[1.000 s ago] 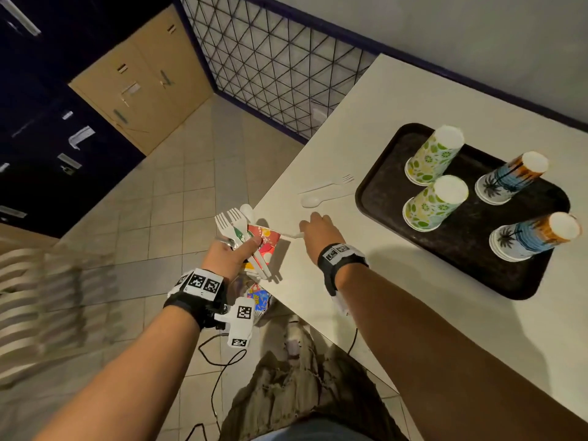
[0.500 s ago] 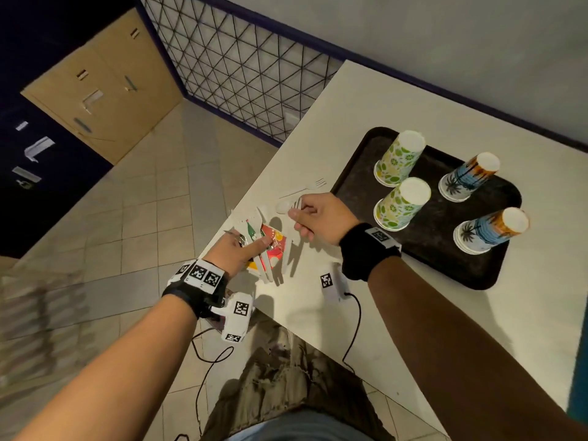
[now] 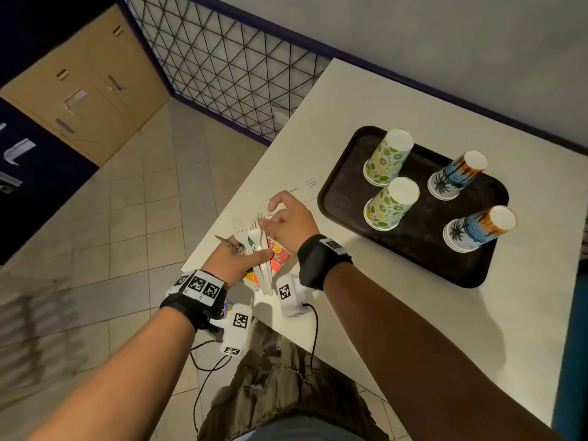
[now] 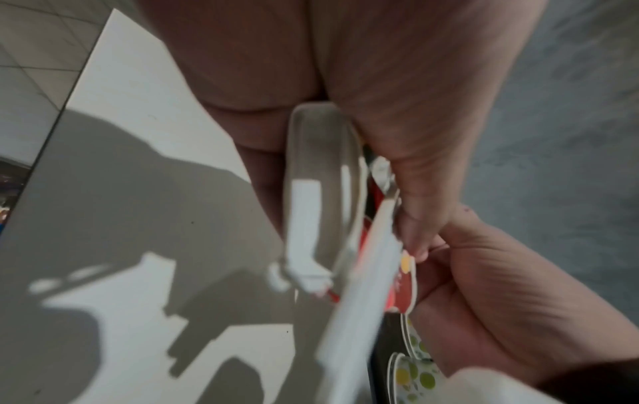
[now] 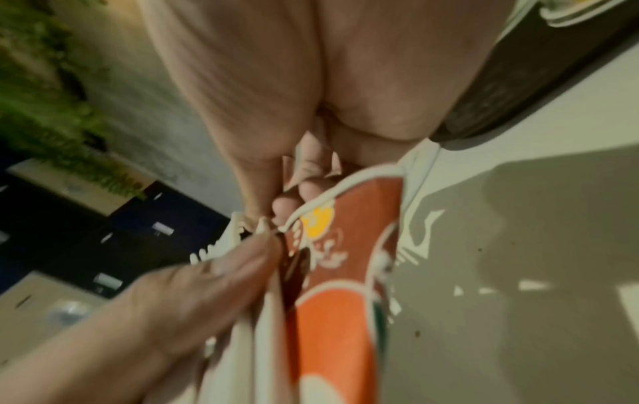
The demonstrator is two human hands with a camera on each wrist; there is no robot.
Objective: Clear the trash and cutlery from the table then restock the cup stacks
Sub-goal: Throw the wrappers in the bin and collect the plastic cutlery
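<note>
My left hand (image 3: pixel 235 259) grips a bundle of white plastic cutlery (image 3: pixel 254 233) together with a flattened red and orange paper cup (image 3: pixel 280 253) over the table's near left corner. My right hand (image 3: pixel 286 218) pinches a white fork at its tines and holds it against that bundle. The left wrist view shows the cutlery handles (image 4: pixel 321 177) under my thumb, and the right wrist view shows the cup (image 5: pixel 339 273) close up. One more white fork (image 3: pixel 307 183) lies on the table just beyond my right hand.
A dark tray (image 3: pixel 340 186) on the white table (image 3: pixel 381 297) carries upside-down cup stacks: two green-patterned (image 3: pixel 388 157) (image 3: pixel 391 203) and two palm-patterned (image 3: pixel 455 175) (image 3: pixel 477 229). A wire mesh fence (image 3: pixel 238 68) and a tan cabinet (image 3: pixel 82 90) stand beyond the tiled floor at left.
My right hand lifted a white utensil off the table and brought it over to the bundle in my left hand. The left hand kept its grip near the table corner.
</note>
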